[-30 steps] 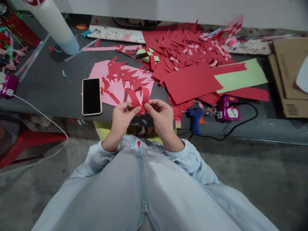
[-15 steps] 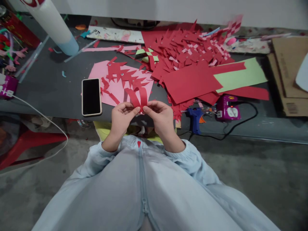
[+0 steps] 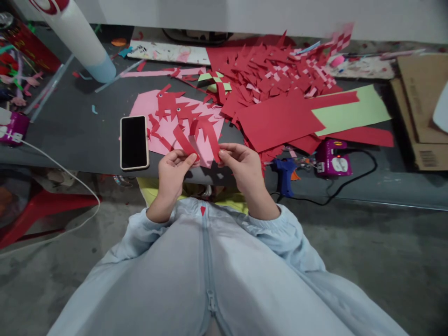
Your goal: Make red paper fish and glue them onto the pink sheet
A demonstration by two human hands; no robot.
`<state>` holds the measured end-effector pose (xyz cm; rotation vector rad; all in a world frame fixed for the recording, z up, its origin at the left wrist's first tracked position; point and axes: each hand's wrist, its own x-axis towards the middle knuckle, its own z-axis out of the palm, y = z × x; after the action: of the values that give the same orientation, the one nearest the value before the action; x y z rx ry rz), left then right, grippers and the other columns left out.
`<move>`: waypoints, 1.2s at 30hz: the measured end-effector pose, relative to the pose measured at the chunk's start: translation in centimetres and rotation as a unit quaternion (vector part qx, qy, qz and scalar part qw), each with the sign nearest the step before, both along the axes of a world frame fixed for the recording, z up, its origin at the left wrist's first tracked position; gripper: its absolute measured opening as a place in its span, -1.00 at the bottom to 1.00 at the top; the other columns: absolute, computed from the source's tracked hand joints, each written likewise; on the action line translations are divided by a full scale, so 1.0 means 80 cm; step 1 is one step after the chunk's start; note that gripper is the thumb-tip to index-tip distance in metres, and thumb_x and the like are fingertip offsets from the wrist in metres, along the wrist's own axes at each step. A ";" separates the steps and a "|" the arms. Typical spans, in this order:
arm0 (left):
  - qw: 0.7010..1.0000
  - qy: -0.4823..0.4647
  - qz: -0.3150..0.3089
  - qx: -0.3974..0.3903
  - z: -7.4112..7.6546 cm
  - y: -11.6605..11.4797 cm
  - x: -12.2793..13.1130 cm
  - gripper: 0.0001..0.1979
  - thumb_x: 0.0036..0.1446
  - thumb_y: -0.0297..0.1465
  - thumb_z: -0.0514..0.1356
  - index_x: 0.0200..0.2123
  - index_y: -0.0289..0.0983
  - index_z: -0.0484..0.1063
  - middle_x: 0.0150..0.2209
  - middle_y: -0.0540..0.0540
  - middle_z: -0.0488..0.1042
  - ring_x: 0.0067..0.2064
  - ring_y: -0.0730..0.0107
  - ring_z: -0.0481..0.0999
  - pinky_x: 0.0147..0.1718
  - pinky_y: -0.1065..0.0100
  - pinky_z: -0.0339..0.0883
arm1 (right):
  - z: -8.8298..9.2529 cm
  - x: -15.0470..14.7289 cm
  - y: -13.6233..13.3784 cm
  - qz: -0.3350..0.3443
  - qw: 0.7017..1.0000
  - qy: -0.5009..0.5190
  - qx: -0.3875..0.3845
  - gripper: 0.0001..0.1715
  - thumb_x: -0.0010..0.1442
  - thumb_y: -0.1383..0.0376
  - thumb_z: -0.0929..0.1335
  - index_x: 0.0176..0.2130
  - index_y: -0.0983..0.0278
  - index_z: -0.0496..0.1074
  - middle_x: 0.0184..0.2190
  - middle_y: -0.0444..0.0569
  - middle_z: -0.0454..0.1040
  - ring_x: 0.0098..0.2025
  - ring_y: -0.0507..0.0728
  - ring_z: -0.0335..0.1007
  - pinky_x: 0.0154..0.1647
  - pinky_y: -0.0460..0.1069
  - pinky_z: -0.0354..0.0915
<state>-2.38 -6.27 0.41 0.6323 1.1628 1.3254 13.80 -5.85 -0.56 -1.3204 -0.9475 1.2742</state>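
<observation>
My left hand (image 3: pixel 176 169) pinches a red paper strip (image 3: pixel 184 141) between thumb and fingers, just over the table's near edge. A second red strip (image 3: pixel 210 135), curved at its top, is pinched by my right hand (image 3: pixel 238 161). The two hands are apart. Behind the strips lies a pink paper sheet (image 3: pixel 142 103) bearing several spiky red paper cut-outs (image 3: pixel 168 101), some with small round eyes. A phone (image 3: pixel 134 142) lies face up left of the sheet. Whether the two strips are joined behind my fingers, I cannot tell.
A heap of red paper pieces (image 3: pixel 269 70) covers the back of the table. Red sheets (image 3: pixel 280 120) and a green sheet (image 3: pixel 353 112) lie right. A blue glue gun (image 3: pixel 286 176) and purple box (image 3: pixel 333 158) with cable sit near the edge. A white bottle (image 3: pixel 80 42) stands left.
My hands have moved apart, the right one going right. The red strips, held close together before, now stand separated with pink paper showing between them.
</observation>
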 end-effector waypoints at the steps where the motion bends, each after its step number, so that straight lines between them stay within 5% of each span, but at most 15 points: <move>1: 1.000 -0.006 -0.004 -0.005 0.000 0.000 -0.002 -0.54 -0.32 -0.22 0.54 -0.45 -0.29 0.40 -0.53 0.08 0.52 -0.50 0.54 0.54 -0.34 0.41 0.52 | -0.002 0.007 0.001 0.007 1.000 -0.016 -0.008 -0.53 -0.11 0.04 0.53 -0.24 0.24 0.53 -0.50 -0.15 0.52 -0.51 0.02 0.39 -0.42 -0.01 0.38; 6: 1.000 -0.010 -0.027 -0.012 -0.002 0.001 -0.013 -0.53 -0.33 -0.20 0.55 -0.45 -0.30 0.41 -0.52 0.09 0.50 -0.51 0.58 0.50 -0.41 0.48 0.46 | -0.013 0.049 0.003 0.024 0.985 -0.170 -0.016 -0.60 -0.03 0.12 0.44 -0.21 0.29 0.52 -0.54 -0.18 0.46 -0.50 0.03 0.34 -0.47 -0.04 0.24; 10: 0.999 0.006 -0.051 0.005 -0.003 0.000 -0.016 -0.59 -0.24 -0.24 0.53 -0.41 -0.29 0.45 -0.50 0.10 0.47 -0.50 0.65 0.42 -0.47 0.55 0.34 | -0.014 0.081 -0.001 0.037 0.941 -0.336 -0.014 -0.63 0.05 0.13 0.37 -0.19 0.29 0.55 -0.55 -0.15 0.45 -0.50 0.06 0.31 -0.42 -0.01 0.19; 15: 0.999 -0.014 -0.042 -0.012 -0.007 0.000 -0.012 -0.63 -0.17 -0.30 0.48 -0.36 -0.25 0.40 -0.46 0.12 0.44 -0.54 0.69 0.33 -0.55 0.56 0.21 | -0.006 0.104 -0.002 0.038 0.904 -0.424 -0.034 -0.68 0.07 0.16 0.33 -0.27 0.28 0.57 -0.52 -0.05 0.51 -0.48 0.12 0.35 -0.41 0.02 0.21; 20: 0.998 -0.036 -0.042 -0.021 -0.005 0.000 0.000 -0.61 -0.18 -0.31 0.47 -0.34 -0.25 0.37 -0.45 0.13 0.40 -0.53 0.70 0.30 -0.53 0.56 0.21 | 0.010 0.091 -0.001 -0.016 0.840 -0.538 0.076 -0.70 0.10 0.21 0.37 -0.18 0.27 0.58 -0.25 0.13 0.54 -0.18 0.28 0.42 -0.09 0.18 0.31; 24: 0.998 -0.034 -0.055 -0.026 -0.005 -0.004 0.017 -0.61 -0.17 -0.28 0.47 -0.34 -0.25 0.38 -0.43 0.12 0.40 -0.52 0.67 0.29 -0.52 0.52 0.21 | 0.025 0.050 -0.007 0.054 0.872 -0.460 0.158 -0.76 0.25 0.18 0.33 -0.22 0.20 0.56 -0.27 0.05 0.54 -0.20 0.22 0.44 -0.11 0.13 0.33; 29: 0.994 -0.037 -0.099 -0.024 -0.009 -0.017 0.037 -0.63 -0.12 -0.27 0.44 -0.26 -0.26 0.43 -0.34 0.05 0.48 -0.46 0.61 0.33 -0.45 0.49 0.25 | 0.029 0.006 -0.010 0.107 0.866 -0.449 0.189 -0.75 0.27 0.16 0.35 -0.21 0.23 0.59 -0.19 0.10 0.52 -0.08 0.26 0.42 -0.01 0.15 0.29; 36: 0.984 -0.024 -0.177 -0.024 -0.015 -0.025 0.033 -0.61 -0.21 -0.36 0.49 -0.30 -0.28 0.45 -0.40 0.04 0.49 -0.32 0.49 0.45 -0.26 0.45 0.33 | 0.025 0.001 -0.004 0.138 0.896 -0.386 0.171 -0.85 0.22 0.27 0.33 -0.34 0.24 0.49 -0.28 0.04 0.52 -0.18 0.19 0.42 -0.13 0.07 0.27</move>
<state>0.27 -8.23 -0.79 0.7312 0.9862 1.0026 13.87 -6.18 1.45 -1.4507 -1.8782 0.6953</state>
